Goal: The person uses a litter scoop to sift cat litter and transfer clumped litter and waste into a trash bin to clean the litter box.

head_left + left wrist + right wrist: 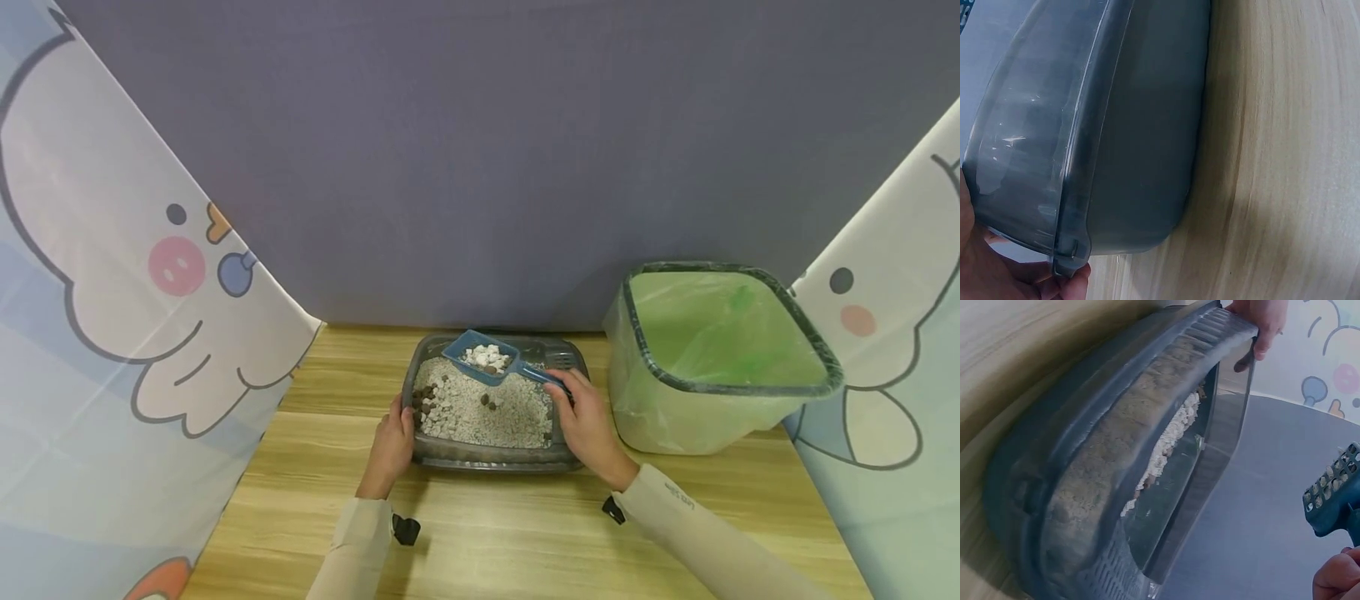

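A dark grey litter box (491, 457) holds pale, crumbly litter (517, 412), with brown lumps (427, 393) at its left side and a few more near the middle. My left hand (392, 443) grips the box's left rim; in the left wrist view, the fingers (1075, 284) curl round the rim's corner. Above the litter, my right hand (591, 427) holds a blue litter scoop (534, 373) by its handle. White clumps (487, 357) and some brown bits lie in the scoop. From the right wrist view, the slotted scoop head (1329, 506) shows apart from the box.
A pale green bin (667, 417) with a dark rim and a clear liner stands right of the litter box. Both rest on a wood-grain table (300, 500). A grey backdrop (450, 167) rises behind, with cartoon-printed cloths (97, 208) at the sides.
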Action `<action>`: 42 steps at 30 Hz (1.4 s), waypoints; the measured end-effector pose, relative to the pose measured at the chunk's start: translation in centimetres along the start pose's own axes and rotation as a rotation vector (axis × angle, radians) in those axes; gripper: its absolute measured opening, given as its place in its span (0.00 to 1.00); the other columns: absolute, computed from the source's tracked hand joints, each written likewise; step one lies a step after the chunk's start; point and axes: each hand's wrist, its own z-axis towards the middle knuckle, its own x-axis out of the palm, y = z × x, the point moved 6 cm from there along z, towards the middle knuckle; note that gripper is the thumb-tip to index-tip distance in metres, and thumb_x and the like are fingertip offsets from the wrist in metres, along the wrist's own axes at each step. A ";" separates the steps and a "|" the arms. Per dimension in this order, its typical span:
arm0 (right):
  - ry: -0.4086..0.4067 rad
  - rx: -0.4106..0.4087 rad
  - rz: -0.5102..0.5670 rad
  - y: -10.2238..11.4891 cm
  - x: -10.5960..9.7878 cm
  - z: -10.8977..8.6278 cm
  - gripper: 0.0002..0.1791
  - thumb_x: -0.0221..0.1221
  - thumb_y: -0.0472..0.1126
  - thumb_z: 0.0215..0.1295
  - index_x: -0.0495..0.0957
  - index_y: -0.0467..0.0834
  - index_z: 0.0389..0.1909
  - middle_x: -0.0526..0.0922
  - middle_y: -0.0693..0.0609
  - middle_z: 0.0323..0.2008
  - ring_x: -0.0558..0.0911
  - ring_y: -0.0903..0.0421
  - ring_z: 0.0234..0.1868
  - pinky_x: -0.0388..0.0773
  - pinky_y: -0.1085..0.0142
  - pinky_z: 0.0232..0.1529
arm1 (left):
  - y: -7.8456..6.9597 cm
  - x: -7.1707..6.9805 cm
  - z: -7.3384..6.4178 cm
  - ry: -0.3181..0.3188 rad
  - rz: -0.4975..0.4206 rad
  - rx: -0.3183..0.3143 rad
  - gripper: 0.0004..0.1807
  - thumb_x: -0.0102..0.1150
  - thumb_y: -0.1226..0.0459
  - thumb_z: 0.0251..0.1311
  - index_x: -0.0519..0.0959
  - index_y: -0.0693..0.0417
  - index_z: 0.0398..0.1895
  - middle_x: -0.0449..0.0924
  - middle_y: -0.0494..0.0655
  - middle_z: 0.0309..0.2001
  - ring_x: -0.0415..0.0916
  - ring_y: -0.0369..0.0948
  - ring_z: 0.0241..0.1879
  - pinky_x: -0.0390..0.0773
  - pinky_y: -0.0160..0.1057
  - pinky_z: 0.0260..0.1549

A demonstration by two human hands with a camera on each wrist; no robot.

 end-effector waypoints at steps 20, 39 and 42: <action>-0.193 -0.135 -0.017 5.3 -7.3 3.5 0.15 0.60 0.28 0.61 0.79 0.36 0.50 0.74 0.49 0.30 0.65 0.61 0.21 0.62 0.73 0.21 | 0.5 0.4 0.4 0.049 -0.012 -0.022 0.27 0.30 0.58 0.76 0.51 0.69 0.69 0.73 0.71 0.46 0.71 0.66 0.45 0.68 0.63 0.44; -0.468 0.107 -0.430 1.7 -24.4 -0.3 0.16 0.64 0.31 0.59 0.82 0.38 0.50 0.67 0.71 0.30 0.64 0.75 0.25 0.59 0.83 0.29 | 0.5 0.4 0.1 0.044 -0.013 -0.030 0.28 0.30 0.59 0.76 0.51 0.71 0.69 0.70 0.75 0.48 0.69 0.69 0.48 0.66 0.64 0.46; -0.424 0.095 -0.474 0.6 -25.1 -0.4 0.18 0.65 0.29 0.57 0.81 0.37 0.50 0.71 0.60 0.29 0.63 0.77 0.26 0.58 0.82 0.29 | 0.6 0.4 0.1 0.039 -0.007 -0.022 0.28 0.29 0.58 0.76 0.51 0.72 0.69 0.70 0.76 0.48 0.69 0.69 0.48 0.67 0.64 0.45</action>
